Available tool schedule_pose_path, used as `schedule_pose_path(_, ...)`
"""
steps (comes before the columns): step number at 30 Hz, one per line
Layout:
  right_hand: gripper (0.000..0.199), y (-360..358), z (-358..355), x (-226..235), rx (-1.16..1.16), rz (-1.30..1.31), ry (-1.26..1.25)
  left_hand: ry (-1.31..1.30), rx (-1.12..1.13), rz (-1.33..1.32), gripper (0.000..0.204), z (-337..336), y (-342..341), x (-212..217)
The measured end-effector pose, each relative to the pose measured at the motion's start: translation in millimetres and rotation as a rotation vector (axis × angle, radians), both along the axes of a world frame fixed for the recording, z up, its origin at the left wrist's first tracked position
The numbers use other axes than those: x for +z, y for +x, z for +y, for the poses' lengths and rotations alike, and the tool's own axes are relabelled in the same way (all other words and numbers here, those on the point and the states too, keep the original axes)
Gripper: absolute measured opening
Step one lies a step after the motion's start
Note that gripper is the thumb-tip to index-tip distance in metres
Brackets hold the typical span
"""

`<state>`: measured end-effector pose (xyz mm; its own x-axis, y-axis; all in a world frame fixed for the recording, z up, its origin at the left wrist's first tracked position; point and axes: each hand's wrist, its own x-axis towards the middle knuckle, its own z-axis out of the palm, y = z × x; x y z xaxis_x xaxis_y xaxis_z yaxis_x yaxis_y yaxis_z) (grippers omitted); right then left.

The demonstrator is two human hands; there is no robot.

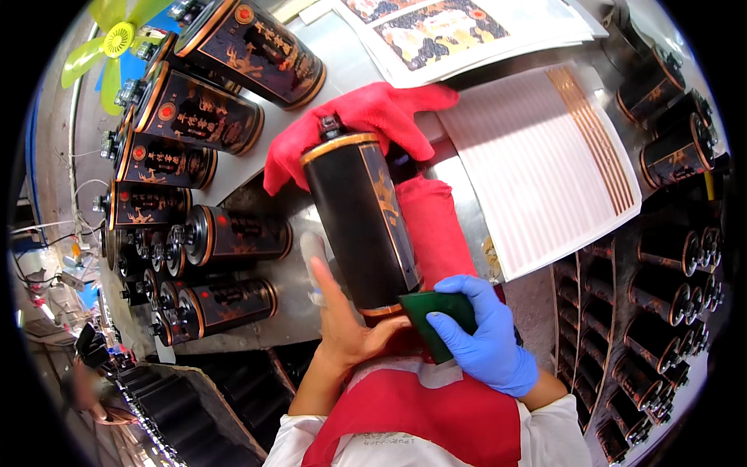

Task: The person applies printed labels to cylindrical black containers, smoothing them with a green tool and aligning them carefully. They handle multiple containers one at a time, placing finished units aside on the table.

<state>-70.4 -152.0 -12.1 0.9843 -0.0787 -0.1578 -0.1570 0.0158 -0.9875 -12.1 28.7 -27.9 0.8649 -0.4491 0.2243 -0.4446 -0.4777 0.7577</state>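
A black cylindrical bottle [350, 218] with gold rims and a gold picture on its right side lies tilted on red cloth, its clear stopper pointing away from me. My left hand [346, 323] cups its near end, thumb at the base and fingers along the left side; pale covers sit on some fingertips. In a blue glove, my right hand [486, 331] grips a dark green flat scraper [437, 319], whose edge is close to the bottle's lower right end. Red cloth [366, 109] bunches around the bottle's neck, and a red padded piece [436, 222] lies along its right.
A white backing sheet [529, 163] with gold strips lies right of the bottle, below printed picture sheets [443, 35]. Several decorated bottles [198, 113] crowd the left of the metal table [303, 311]. More bottles [661, 284] fill racks at right; a yellow-green fan [118, 39] stands far left.
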Motion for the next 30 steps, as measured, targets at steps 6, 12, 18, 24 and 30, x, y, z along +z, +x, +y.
schedule_pose_path(6,0.025,14.6,-22.9,-25.9,-0.103,0.205,0.120,-0.056,-0.033,-0.054,0.102,14.8,4.2,-22.3)
schedule_pose_path(12,0.019,123.7,-42.5,20.6,-0.046,0.141,-0.011,0.027,-0.040,-0.167,0.108,32.2,7.4,-15.7)
schedule_pose_path(18,0.035,254.5,-12.5,60.2,0.516,-0.372,-0.638,-0.286,0.293,-0.233,0.050,55.7,-3.2,-8.9)
schedule_pose_path(24,0.036,285.7,3.5,55.9,0.873,-0.366,-0.999,-0.873,0.166,0.445,0.056,77.5,-5.6,21.3)
schedule_pose_path(30,0.035,242.8,-13.7,88.2,0.965,-0.323,-0.631,-0.399,0.272,0.046,0.060,79.5,-8.9,48.2)
